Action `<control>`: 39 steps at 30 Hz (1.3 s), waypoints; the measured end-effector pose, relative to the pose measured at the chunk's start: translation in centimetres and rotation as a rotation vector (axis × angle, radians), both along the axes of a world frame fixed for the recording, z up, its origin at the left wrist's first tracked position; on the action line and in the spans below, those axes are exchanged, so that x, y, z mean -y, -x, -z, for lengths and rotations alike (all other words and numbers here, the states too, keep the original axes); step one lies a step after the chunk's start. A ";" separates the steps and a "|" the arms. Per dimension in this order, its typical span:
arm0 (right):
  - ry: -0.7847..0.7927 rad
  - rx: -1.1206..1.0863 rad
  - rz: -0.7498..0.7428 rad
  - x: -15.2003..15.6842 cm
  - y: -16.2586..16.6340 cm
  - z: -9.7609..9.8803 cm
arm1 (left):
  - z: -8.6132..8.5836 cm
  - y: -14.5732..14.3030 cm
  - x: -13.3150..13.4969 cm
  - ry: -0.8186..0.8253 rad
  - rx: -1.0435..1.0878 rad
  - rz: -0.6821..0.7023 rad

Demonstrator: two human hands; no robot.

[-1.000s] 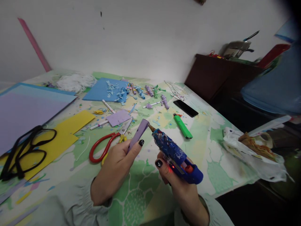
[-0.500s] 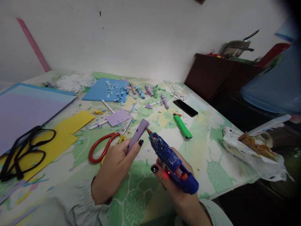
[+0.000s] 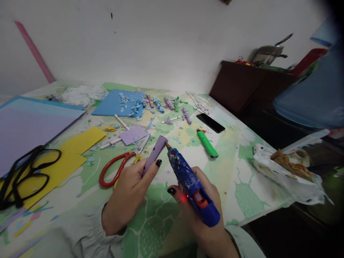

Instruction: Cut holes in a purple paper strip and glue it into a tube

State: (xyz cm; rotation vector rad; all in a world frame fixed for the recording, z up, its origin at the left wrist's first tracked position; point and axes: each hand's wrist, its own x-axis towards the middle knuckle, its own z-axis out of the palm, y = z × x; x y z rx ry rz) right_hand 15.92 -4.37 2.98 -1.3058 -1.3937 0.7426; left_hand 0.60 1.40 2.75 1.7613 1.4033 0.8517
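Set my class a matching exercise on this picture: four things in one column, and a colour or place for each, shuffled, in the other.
Things
1. Glue gun
2. Scissors
3. Rolled piece
4. Glasses

Colours and places
A. Purple, held in the left hand
B. Black, lying partly over yellow sheet
C. Blue, held in the right hand
D. Red-handled, lying on the table

Right pairs: 1-C, 2-D, 3-A, 4-B

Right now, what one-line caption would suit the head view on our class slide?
A glue gun in the right hand, its nozzle beside a purple piece held in the left hand.
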 end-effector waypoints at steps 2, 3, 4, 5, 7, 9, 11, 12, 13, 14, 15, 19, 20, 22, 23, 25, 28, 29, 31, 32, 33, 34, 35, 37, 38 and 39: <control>-0.034 0.007 -0.033 0.0 0.0 -0.1 | 0.0 0.0 0.0 0.014 0.021 0.007; -0.047 0.005 -0.045 0.0 0.0 -0.1 | 0.0 -0.1 0.0 0.018 0.024 0.009; -0.049 0.006 -0.053 0.1 0.0 0.0 | 0.0 -0.1 0.0 0.020 0.022 0.010; -0.041 0.010 -0.060 0.2 0.0 0.0 | 0.1 -0.1 0.0 0.021 0.016 0.008; -0.010 0.014 -0.071 0.4 0.1 0.1 | 0.1 -0.1 0.0 0.026 0.007 0.001; 0.029 0.005 -0.086 0.5 0.2 0.4 | 0.2 0.0 0.0 0.037 0.012 0.002; 0.044 -0.013 -0.095 0.7 0.3 0.8 | 0.3 0.0 0.0 0.052 0.025 0.006; 0.037 -0.021 -0.095 0.7 0.4 1.0 | 0.4 0.0 -0.1 0.058 0.032 0.008; 0.024 -0.021 -0.095 0.7 0.4 1.2 | 0.4 0.0 -0.1 0.061 0.037 0.009; 0.009 -0.017 -0.095 0.8 0.4 1.3 | 0.4 0.0 -0.1 0.061 0.040 0.010; -0.004 -0.009 -0.095 0.8 0.3 1.4 | 0.4 0.0 -0.1 0.058 0.041 0.011; 0.035 0.045 -0.073 0.8 0.1 0.8 | 0.1 -0.2 -0.1 0.024 0.020 0.004; 0.041 0.053 -0.062 0.8 0.1 0.6 | 0.1 -0.2 0.0 0.023 0.018 0.005; 0.038 0.065 -0.043 0.6 0.1 0.1 | 0.1 -0.2 0.0 0.036 0.029 0.006; 0.029 0.065 -0.036 0.5 0.1 0.0 | 0.2 -0.1 0.0 0.050 0.041 0.008; 0.009 0.065 -0.021 0.3 0.2 -0.1 | 0.3 -0.1 0.0 0.081 0.072 0.012; -0.032 0.079 0.047 0.3 0.4 -0.1 | 0.5 0.0 0.0 0.156 0.144 0.032; -0.042 0.087 0.100 0.4 0.5 -0.2 | 0.5 -0.1 0.0 0.198 0.183 0.046; -0.064 0.100 0.227 0.6 0.6 -0.3 | 0.5 -0.2 0.0 0.314 0.286 0.087; -0.077 0.105 0.282 0.7 0.6 -0.4 | 0.5 -0.3 0.0 0.386 0.347 0.111; -0.095 0.110 0.323 0.7 0.5 -0.5 | 0.6 -0.3 0.0 0.466 0.412 0.143; -0.115 0.113 0.338 0.5 0.4 -0.6 | 0.6 -0.4 0.0 0.547 0.478 0.183; -0.130 0.111 0.334 0.3 0.2 -0.7 | 0.7 -0.4 0.0 0.627 0.545 0.234; -0.147 0.071 0.294 -0.3 -0.4 -0.7 | 1.0 -0.3 0.1 0.768 0.659 0.347; -0.140 0.031 0.265 -0.7 -0.6 -0.7 | 1.1 -0.3 0.1 0.826 0.697 0.399; -0.127 -0.020 0.233 -1.1 -0.8 -0.7 | 1.1 -0.2 0.2 0.872 0.724 0.445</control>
